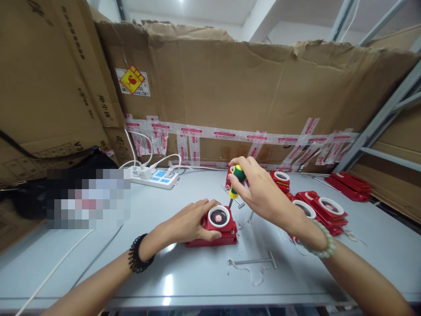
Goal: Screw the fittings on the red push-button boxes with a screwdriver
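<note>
My left hand (pixel 194 221) grips a red boxy device (pixel 226 237) from its left side, thumb along the front and fingers over the back. A white ring around a dark round window tops this device. Closed around a green and yellow screwdriver (pixel 239 174), my right hand (pixel 258 188) tilts it slightly. The screwdriver's shaft points down at the device's back right corner; whether the tip sits in a screw cannot be made out. In front lies a metal T-shaped rod (pixel 253 262) with a thin white cord.
More red devices (pixel 330 208) stand at the right, some partly behind my right arm. A red part (pixel 350 186) lies farther back. At the back left is a white power strip (pixel 154 177) with plugs and cables. Cardboard (pixel 213 87) walls the table's rear, and a black bag (pixel 29 193) lies left.
</note>
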`<state>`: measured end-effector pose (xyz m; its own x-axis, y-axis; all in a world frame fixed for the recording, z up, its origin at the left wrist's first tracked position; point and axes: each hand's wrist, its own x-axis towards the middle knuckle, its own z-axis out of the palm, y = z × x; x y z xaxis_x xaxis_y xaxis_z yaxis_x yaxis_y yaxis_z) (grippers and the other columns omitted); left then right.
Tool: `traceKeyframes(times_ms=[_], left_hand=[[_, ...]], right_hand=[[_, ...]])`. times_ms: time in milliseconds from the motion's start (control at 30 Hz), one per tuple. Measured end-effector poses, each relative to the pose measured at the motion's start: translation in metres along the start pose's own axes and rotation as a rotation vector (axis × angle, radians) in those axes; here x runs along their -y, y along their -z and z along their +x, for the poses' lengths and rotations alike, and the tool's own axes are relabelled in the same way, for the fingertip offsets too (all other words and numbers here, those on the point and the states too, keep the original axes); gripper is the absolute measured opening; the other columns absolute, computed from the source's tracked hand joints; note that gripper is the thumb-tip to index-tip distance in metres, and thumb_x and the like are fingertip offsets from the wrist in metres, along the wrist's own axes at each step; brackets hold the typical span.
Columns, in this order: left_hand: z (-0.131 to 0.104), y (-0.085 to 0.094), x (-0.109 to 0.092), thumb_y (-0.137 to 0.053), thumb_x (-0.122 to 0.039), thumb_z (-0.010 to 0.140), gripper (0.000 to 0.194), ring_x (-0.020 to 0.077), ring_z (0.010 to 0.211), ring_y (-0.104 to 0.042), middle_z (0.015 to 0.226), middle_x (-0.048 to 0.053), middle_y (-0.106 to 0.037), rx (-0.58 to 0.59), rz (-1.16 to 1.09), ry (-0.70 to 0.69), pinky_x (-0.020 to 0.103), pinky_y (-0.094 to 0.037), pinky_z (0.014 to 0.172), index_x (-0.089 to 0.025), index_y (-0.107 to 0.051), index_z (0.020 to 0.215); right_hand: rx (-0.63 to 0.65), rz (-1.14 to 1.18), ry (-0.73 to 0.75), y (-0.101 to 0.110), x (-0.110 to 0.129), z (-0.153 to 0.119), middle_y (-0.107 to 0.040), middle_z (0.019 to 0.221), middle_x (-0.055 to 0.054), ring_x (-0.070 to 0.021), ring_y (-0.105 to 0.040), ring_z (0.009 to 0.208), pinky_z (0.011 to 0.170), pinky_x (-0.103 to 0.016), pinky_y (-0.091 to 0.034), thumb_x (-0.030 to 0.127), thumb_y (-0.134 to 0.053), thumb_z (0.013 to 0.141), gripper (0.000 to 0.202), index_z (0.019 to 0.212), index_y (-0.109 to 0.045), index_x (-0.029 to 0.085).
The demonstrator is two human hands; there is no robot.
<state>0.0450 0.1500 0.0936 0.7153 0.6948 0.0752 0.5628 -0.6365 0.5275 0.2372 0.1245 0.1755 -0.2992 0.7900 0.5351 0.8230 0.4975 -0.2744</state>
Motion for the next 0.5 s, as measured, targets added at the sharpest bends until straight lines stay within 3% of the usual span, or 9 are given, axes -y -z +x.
traceKeyframes(times_ms=[133, 300, 400, 500], left_hand=[[-0.0007, 0.0002, -0.0001, -0.065, -0.045, 0.073, 0.049, 0.0263, 0.093, -0.054, 0.104, 0.005, -0.057, 0.006, 0.001, 0.008, 0.037, -0.043, 0.081, -0.027, -0.048, 0.114], [-0.0006, 0.0006, -0.0008, -0.065, -0.045, 0.072, 0.048, 0.0263, 0.091, -0.054, 0.102, 0.005, -0.058, -0.004, 0.006, 0.008, 0.036, -0.043, 0.080, -0.027, -0.049, 0.114], [-0.0002, 0.0010, -0.0009, -0.065, -0.046, 0.072, 0.050, 0.0265, 0.092, -0.055, 0.103, 0.005, -0.058, -0.002, 0.000, 0.013, 0.037, -0.043, 0.081, -0.027, -0.048, 0.115], [-0.0002, 0.0008, -0.0008, -0.066, -0.045, 0.072, 0.050, 0.0267, 0.093, -0.054, 0.104, 0.005, -0.058, 0.002, -0.002, 0.010, 0.037, -0.043, 0.082, -0.028, -0.048, 0.115]], right_hand=[[0.006, 0.086, 0.020, 0.0033, 0.0014, -0.0020, -0.053, 0.102, -0.008, -0.0194, -0.052, 0.095, 0.083, -0.033, -0.041, 0.015, -0.044, 0.083, 0.033, 0.116, -0.042, 0.016], [-0.010, 0.063, -0.026, 0.0019, 0.0028, -0.0008, -0.052, 0.093, -0.007, -0.0198, -0.052, 0.083, 0.076, -0.036, -0.043, 0.040, -0.045, 0.089, 0.025, 0.099, -0.051, 0.018], [-0.036, 0.105, 0.017, -0.0006, 0.0012, 0.0014, -0.051, 0.100, -0.009, -0.0187, -0.052, 0.086, 0.080, -0.035, -0.043, 0.028, -0.040, 0.091, 0.024, 0.111, -0.049, 0.017], [-0.027, 0.211, 0.003, -0.0021, -0.0014, 0.0027, -0.054, 0.102, -0.008, -0.0173, -0.054, 0.086, 0.079, -0.034, -0.043, 0.016, -0.041, 0.086, 0.038, 0.124, -0.039, 0.017]])
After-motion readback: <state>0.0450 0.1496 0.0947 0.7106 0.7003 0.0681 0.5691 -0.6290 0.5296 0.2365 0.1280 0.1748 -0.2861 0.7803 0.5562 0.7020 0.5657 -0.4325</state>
